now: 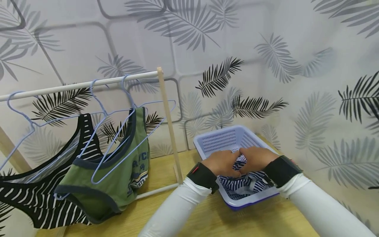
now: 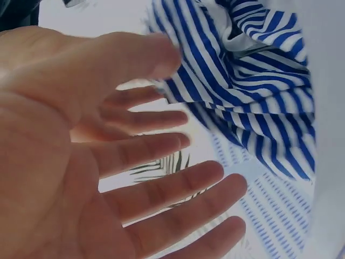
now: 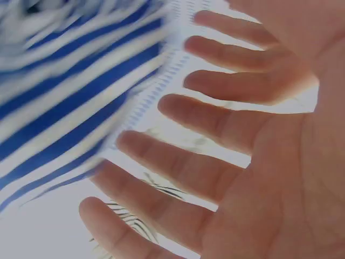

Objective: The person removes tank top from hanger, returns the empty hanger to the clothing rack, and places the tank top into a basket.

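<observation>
A blue-and-white striped garment (image 1: 237, 183) lies bunched inside a light-blue plastic basket (image 1: 251, 200). Over the basket, my left hand (image 1: 221, 163) and right hand (image 1: 255, 159) meet close together, fingertips toward each other. The left wrist view shows the left hand (image 2: 113, 156) with its fingers straight and spread, the thumb tip right at the striped cloth (image 2: 259, 86). Likewise, the right hand's fingers (image 3: 178, 162) are extended and apart in the right wrist view, alongside the striped fabric (image 3: 70, 108). Neither hand curls round the garment.
To the left stands a drying rack with a white rail (image 1: 65, 87) and a wooden post (image 1: 170, 128). On blue hangers hang a green tank top (image 1: 97, 181) and a black-and-white striped garment (image 1: 38, 200). Leaf-patterned wall covering (image 1: 296, 98) rises behind the wooden table (image 1: 201, 210).
</observation>
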Demonstrator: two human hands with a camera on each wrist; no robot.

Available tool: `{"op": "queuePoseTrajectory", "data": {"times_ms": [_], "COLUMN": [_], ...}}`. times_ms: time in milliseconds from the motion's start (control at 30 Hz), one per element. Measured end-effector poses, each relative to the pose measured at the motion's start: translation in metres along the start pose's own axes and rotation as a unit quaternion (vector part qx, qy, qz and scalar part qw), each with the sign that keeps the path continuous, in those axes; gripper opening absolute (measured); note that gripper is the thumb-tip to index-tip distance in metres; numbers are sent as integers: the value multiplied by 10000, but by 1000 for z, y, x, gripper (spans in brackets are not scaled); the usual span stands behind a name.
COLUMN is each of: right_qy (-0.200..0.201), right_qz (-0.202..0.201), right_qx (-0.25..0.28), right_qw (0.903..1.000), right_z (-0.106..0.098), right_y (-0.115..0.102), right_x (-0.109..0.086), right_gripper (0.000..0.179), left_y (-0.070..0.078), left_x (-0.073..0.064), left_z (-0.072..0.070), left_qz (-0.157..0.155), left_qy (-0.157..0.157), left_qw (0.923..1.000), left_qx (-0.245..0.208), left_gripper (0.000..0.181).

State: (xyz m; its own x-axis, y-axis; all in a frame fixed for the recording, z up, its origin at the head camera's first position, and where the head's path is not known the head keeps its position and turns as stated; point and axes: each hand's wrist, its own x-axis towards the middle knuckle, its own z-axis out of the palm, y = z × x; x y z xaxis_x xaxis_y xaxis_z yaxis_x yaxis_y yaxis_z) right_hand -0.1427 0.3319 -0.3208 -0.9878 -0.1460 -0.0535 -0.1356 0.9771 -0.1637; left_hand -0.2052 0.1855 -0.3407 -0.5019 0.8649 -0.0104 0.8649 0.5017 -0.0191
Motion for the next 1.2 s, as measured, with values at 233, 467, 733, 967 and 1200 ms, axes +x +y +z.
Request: {"op": "queuePoseTrajectory", "data": {"times_ms": [233, 467, 733, 967, 1200], "right_qy": [747, 1344, 1668, 1565, 1712], "right_qz": [-177, -452, -653, -696, -852], "right_qx": [3, 237, 219, 484, 724], "right_qw": [9970, 9896, 9836, 9840, 9789], "right_z": [-24, -32, -30, -30, -29], "right_y": [-22, -49, -83, -119, -151], "right_x": [-2, -9, -5, 3, 19], "right_gripper": [62, 61, 59, 60, 60], "left_y": [-13, -36, -61, -76, -88], "left_x": [-27, -68, -122, -164, -201], "left_z": [-16, -24, -28, -32, -35], "left_qz": [-337, -876, -1200, -1495, -1386], "left_qy": [432, 1075, 1603, 1854, 2377], "left_qw": [9984, 9892, 9795, 9711, 9605], "left_qx": [171, 486, 202, 139, 412], "left_gripper": [64, 58, 52, 50, 48]}}
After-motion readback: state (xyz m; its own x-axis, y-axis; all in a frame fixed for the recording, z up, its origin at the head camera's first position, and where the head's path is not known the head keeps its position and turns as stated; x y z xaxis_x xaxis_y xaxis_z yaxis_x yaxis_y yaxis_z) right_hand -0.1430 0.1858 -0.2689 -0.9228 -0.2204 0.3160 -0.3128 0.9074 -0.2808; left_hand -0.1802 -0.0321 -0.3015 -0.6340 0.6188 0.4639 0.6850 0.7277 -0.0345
